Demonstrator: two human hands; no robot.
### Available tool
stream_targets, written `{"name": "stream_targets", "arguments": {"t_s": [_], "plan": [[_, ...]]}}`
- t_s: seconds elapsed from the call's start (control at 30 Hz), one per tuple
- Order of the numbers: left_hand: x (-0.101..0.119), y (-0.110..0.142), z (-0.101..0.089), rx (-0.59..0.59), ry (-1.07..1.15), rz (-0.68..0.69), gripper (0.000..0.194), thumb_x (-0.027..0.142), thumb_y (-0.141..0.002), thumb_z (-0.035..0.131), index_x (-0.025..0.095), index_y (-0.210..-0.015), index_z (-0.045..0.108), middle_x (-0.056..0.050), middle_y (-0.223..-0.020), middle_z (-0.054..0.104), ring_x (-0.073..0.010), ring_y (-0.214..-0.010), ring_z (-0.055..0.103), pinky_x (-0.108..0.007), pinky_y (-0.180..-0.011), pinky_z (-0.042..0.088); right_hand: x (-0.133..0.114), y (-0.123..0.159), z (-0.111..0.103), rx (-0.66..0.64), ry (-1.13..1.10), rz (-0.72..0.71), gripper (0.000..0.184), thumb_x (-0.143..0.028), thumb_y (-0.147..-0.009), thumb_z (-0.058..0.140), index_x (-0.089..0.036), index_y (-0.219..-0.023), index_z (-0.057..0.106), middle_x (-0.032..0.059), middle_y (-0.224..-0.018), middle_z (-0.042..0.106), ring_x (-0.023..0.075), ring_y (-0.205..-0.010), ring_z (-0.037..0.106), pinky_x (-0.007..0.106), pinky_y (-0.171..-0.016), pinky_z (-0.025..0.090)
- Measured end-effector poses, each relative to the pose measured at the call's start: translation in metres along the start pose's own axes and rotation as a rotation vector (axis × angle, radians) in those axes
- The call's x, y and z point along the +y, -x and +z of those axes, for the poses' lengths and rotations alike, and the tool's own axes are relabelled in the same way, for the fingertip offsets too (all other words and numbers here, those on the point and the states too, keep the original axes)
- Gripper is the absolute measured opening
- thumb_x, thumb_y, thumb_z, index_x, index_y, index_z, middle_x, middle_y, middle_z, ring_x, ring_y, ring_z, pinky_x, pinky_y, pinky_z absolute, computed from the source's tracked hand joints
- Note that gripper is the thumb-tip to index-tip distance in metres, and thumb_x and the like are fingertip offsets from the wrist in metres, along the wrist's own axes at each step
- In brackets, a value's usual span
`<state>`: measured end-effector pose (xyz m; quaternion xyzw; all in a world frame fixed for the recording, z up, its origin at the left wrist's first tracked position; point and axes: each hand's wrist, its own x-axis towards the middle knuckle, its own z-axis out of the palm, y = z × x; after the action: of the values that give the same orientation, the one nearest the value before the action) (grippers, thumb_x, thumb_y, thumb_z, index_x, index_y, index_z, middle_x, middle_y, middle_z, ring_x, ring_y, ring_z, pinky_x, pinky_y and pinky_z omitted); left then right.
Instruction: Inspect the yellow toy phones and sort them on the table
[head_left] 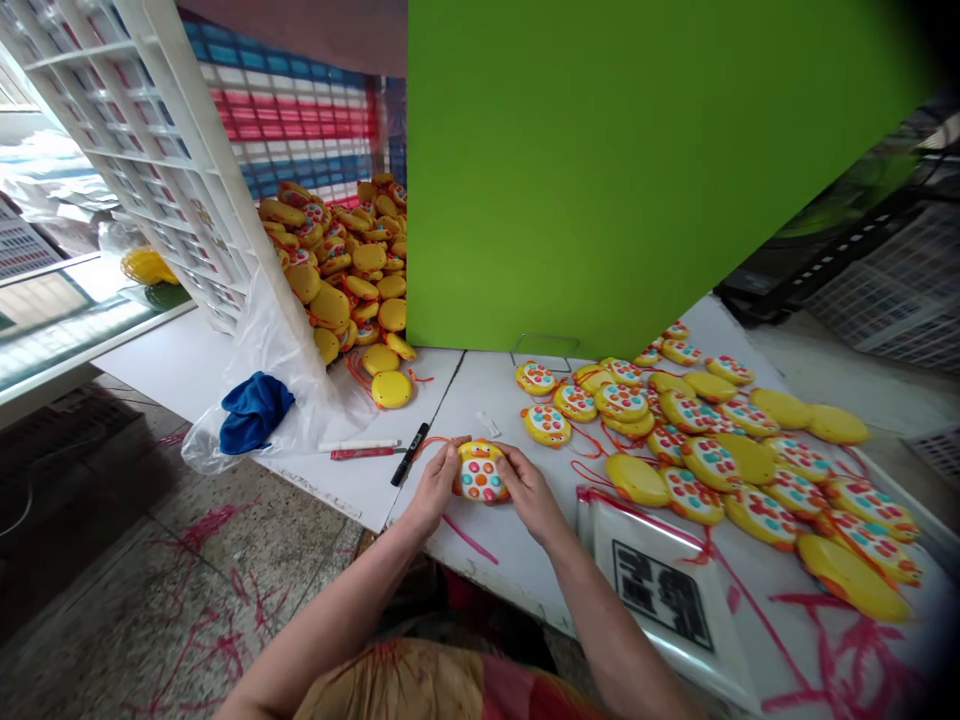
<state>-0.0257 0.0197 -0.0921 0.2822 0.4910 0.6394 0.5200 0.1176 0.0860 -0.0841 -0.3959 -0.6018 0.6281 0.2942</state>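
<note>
Between both hands I hold a yellow duck-shaped toy (481,478), its white face with red, orange and teal buttons turned up. My left hand (439,485) grips its left edge, fingers closed on it. On the opposite edge my right hand (527,490) is closed around the side. An orange cord trails out near my left hand. To the right lies a spread of similar duck toys (701,465), some button side up, others showing plain yellow backs. A black marker (410,455) rests just left of my left hand, beside a red pen (366,453) and a white pen (361,443).
A large green board (570,170) stands across the back. Left of it, a pile of duck toys (352,270) spills from a white crate (172,150). A blue cloth (255,412) lies on clear plastic. A clear pouch (600,530) with a pink edge lies front right.
</note>
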Motion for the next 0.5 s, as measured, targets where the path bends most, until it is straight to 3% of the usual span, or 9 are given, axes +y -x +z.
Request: {"name": "stream_targets", "arguments": {"t_s": [0.1,0.2,0.27,0.33,0.4,0.5], "plan": [[0.012,-0.014,-0.018,0.026,-0.328,0.132,0.035,0.044,-0.085,0.049,0.020,-0.106,0.064,-0.010,-0.108,0.062,-0.0219,-0.097,0.057,-0.033,-0.084,0.046,0.000,-0.005,-0.027,0.285,-0.080,-0.021,0.041,-0.052,-0.076,0.058,-0.023,-0.105,0.058,0.0076,-0.105,0.063,0.0228,-0.084,0.062,0.031,-0.054,0.055],[0.031,-0.038,-0.045,0.139,-0.780,0.370,0.029,0.033,-0.084,0.052,0.021,-0.109,0.061,-0.010,-0.114,0.058,-0.0248,-0.110,0.050,-0.039,-0.099,0.037,-0.001,-0.012,-0.060,0.648,-0.287,-0.262,0.037,-0.047,-0.077,0.060,-0.025,-0.107,0.056,0.0037,-0.111,0.060,0.0198,-0.095,0.061,0.035,-0.071,0.055],[0.042,-0.059,-0.063,0.251,-1.028,0.450,0.040,0.030,-0.081,0.056,0.020,-0.119,0.054,-0.013,-0.127,0.049,-0.0284,-0.121,0.041,-0.043,-0.106,0.029,0.001,-0.013,-0.073,0.756,-0.411,-0.356,0.037,-0.043,-0.076,0.063,-0.027,-0.108,0.055,0.0009,-0.111,0.060,0.0163,-0.093,0.063,0.036,-0.080,0.053],[0.048,-0.081,-0.078,0.348,-1.213,0.395,0.059,0.031,-0.075,0.062,0.016,-0.129,0.045,-0.017,-0.138,0.037,-0.0333,-0.129,0.030,-0.046,-0.108,0.024,0.006,-0.011,-0.072,0.742,-0.460,-0.302,0.040,-0.040,-0.071,0.068,-0.026,-0.107,0.057,0.0000,-0.104,0.062,0.0138,-0.083,0.065,0.035,-0.081,0.052],[0.049,-0.098,-0.090,0.387,-1.313,0.299,0.073,0.030,-0.068,0.068,0.015,-0.133,0.039,-0.019,-0.144,0.028,-0.0376,-0.133,0.023,-0.048,-0.107,0.022,0.014,-0.007,-0.061,0.645,-0.446,-0.194,0.041,-0.038,-0.068,0.071,-0.024,-0.105,0.060,0.0010,-0.098,0.064,0.0142,-0.079,0.066,0.034,-0.078,0.052],[0.052,-0.111,-0.099,0.364,-1.284,0.244,0.069,0.024,-0.065,0.068,0.017,-0.129,0.043,-0.017,-0.145,0.028,-0.0375,-0.131,0.026,-0.048,-0.106,0.024,0.027,0.000,-0.036,0.447,-0.338,-0.066,0.037,-0.040,-0.070,0.070,-0.021,-0.101,0.063,0.0044,-0.096,0.067,0.0171,-0.080,0.066,0.034,-0.075,0.053]]}}
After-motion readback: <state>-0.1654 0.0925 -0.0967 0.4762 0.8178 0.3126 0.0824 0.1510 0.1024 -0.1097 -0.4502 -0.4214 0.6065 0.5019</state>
